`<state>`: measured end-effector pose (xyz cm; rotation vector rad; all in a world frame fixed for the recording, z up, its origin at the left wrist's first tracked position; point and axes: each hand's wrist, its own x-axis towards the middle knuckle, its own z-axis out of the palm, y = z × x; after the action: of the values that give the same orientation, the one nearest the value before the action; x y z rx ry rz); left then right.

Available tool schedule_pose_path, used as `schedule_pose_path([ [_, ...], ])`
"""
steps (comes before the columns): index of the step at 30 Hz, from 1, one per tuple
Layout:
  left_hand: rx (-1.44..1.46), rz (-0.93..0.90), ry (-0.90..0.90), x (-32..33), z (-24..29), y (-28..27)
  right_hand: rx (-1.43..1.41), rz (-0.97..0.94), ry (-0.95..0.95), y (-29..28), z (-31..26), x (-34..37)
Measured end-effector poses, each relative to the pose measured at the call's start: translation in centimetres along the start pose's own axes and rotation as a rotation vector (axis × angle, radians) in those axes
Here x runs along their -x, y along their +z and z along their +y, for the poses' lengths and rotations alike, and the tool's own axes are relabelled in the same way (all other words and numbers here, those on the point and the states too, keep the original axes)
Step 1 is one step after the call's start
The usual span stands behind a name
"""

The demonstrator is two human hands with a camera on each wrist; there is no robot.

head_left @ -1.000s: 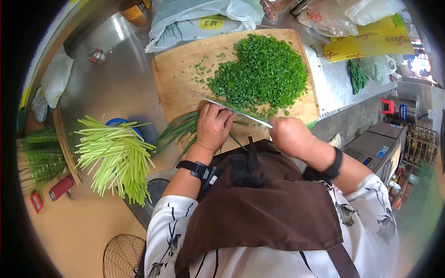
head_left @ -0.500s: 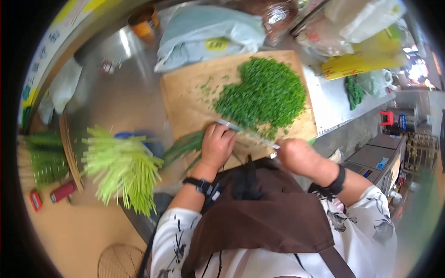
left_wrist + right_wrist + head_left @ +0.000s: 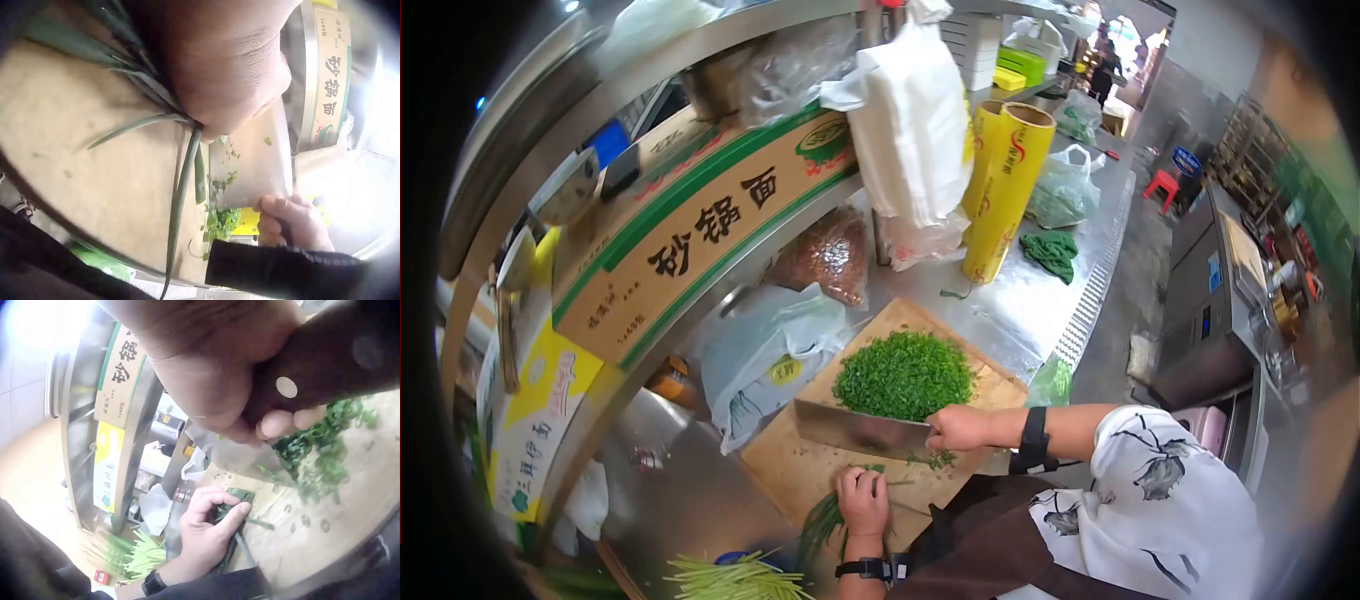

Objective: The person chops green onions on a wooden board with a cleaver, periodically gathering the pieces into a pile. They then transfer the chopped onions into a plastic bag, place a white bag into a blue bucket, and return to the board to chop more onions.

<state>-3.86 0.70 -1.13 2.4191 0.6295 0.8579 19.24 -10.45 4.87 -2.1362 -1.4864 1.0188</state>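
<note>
In the head view, the knife (image 3: 855,430) lay along the left hand's fingertips half a second ago; now it stands away from them, between the left hand (image 3: 863,503) and the chopped greens (image 3: 903,375), which lie ahead of both hands on the cutting board (image 3: 785,465). The right hand (image 3: 960,428) grips it. In the left wrist view, uncut stalks (image 3: 182,194) trail from under the left hand, and green scraps cling to the blade beyond. In the right wrist view, the right hand wraps the dark handle (image 3: 337,356); the left pinches the stalks. Slicing seems paused to push cut pieces aside, with uncut lengths remaining.
</note>
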Motion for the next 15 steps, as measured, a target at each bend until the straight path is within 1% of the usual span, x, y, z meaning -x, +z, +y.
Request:
schedule_pose_path([
  [1, -0.001, 0.006, -0.03, -0.1, 0.1, 0.0, -0.065, 0.015, 0.009, 0.2, 0.8, -0.1],
  [2, -0.005, 0.017, -0.06, -0.3, 0.2, 0.1, -0.074, 0.013, 0.025, 0.5, 1.4, -0.3],
  [3, -0.008, 0.028, -0.09, -0.5, 0.4, 0.1, -0.059, 0.004, -0.003, 0.5, 1.3, -0.4],
  [6, -0.089, 0.05, -0.08, 0.6, -0.8, 1.1, -0.027, 0.015, -0.039, -0.1, 0.9, -0.4],
  [8, -0.25, -0.03, -0.005, 0.5, -1.5, 1.1, -0.04, 0.026, -0.05, -0.1, 0.7, -0.1],
  [10, -0.408, -0.103, -0.065, -1.1, 0.2, 0.7, -0.031, 0.065, -0.074, -0.4, 1.3, -0.2],
  [11, -0.507, -0.148, -0.121, -0.9, 0.5, 0.0, -0.032, 0.077, -0.088, -0.3, 1.3, -0.2],
  [12, -0.455, -0.116, -0.072, -0.8, 0.0, -0.2, -0.039, 0.062, -0.111, 0.5, 1.1, -0.3],
  [13, -0.434, -0.123, -0.142, 0.1, 0.0, -0.2, -0.056, 0.033, -0.091, 1.1, 1.3, -0.3],
  [15, -0.393, -0.123, -0.269, -1.5, 1.8, -1.0, -0.082, -0.014, -0.048, 0.6, 1.1, -0.7],
])
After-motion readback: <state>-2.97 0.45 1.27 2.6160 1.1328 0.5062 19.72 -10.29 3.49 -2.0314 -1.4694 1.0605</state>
